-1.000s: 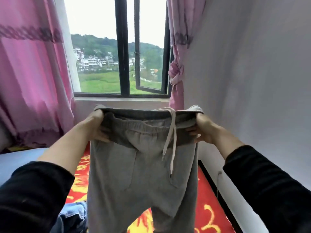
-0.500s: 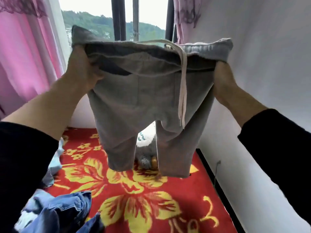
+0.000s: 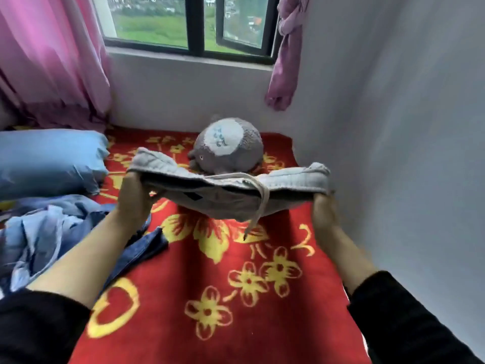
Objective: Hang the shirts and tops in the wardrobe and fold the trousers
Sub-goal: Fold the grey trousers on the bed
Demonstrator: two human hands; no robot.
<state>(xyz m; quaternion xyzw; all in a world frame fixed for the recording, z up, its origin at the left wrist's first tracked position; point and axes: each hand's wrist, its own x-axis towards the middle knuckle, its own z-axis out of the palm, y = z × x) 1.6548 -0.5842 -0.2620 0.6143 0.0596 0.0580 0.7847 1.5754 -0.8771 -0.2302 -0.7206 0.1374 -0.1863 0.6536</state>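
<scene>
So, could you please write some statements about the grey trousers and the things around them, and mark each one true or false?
1. The left hand and the right hand both grip the waistband of the grey cotton sweatpants. True.
2. The round grey plush toy lies on the light blue pillow. False: it lies on the red blanket with yellow flowers, apart from the pillow.
3. A white drawstring hangs down from the waistband. True.
4. The pile of blue denim clothes lies by the right wall. False: it lies on the left, by the left forearm.
</scene>
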